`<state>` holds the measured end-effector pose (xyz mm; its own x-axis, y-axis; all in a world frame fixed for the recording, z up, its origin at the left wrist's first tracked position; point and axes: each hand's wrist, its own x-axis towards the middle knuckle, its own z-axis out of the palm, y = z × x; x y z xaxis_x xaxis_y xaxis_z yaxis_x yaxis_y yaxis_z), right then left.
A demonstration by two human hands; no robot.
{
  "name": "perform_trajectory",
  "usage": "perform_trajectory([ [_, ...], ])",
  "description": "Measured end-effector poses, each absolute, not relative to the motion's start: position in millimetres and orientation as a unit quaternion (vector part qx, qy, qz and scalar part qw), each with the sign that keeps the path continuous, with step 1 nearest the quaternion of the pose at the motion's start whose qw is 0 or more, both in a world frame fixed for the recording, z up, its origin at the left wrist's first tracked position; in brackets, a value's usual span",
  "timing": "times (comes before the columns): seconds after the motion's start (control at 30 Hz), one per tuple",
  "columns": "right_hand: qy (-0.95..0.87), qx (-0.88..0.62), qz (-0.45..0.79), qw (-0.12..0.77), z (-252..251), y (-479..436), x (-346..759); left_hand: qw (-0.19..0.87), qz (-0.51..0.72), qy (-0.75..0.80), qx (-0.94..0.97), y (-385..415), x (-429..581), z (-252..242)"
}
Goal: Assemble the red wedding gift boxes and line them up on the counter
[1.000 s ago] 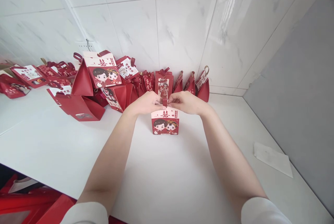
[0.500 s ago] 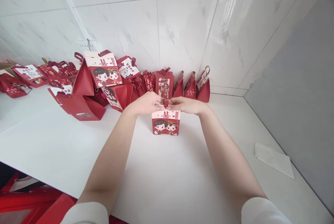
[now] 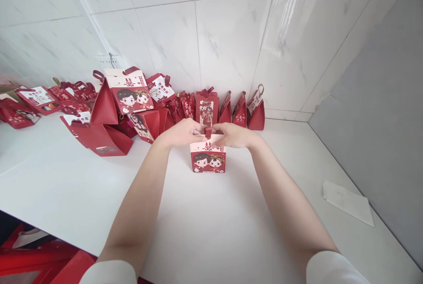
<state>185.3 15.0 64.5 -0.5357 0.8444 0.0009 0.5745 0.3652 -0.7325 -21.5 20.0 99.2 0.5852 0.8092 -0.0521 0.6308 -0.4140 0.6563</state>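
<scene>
A small red and white gift box with two cartoon figures on its front stands upright on the white table. My left hand pinches its top edge from the left, thumb in front and fingers behind. From the right, my right hand grips the same top edge, its thumb lying over the white upper panel. Between the two hands a dark red ribbon loop rises from the top. The fingers behind the box are partly hidden.
Behind my hands, another red box stands among several red gift boxes along the tiled wall. A larger pile with a matching cartoon box lies to the left. A white paper piece rests at right. Red bags sit below the table's left edge.
My right hand has shifted slightly, its thumb now lower on the white panel. The box stays in place between both hands; the view has tilted a little.
</scene>
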Motion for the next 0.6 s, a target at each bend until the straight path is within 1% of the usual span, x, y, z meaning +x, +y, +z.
perform_trajectory([
  [0.07,-0.815,-0.439,0.327,0.190,69,11,188,0.319,0.121,0.436,0.832,18,-22,102],
  [0.13,-0.825,-0.423,0.313,0.206,73,7,189,0.308,0.118,0.436,0.837,17,-23,104],
  [0.33,-0.833,-0.420,0.254,0.255,72,6,180,0.233,0.116,0.451,0.854,15,-21,104],
  [0.5,-0.854,-0.399,0.209,0.260,66,11,176,0.177,0.101,0.436,0.877,18,-18,101],
  [0.6,-0.872,-0.363,0.206,0.257,63,14,179,0.179,0.101,0.414,0.887,22,-19,99],
])
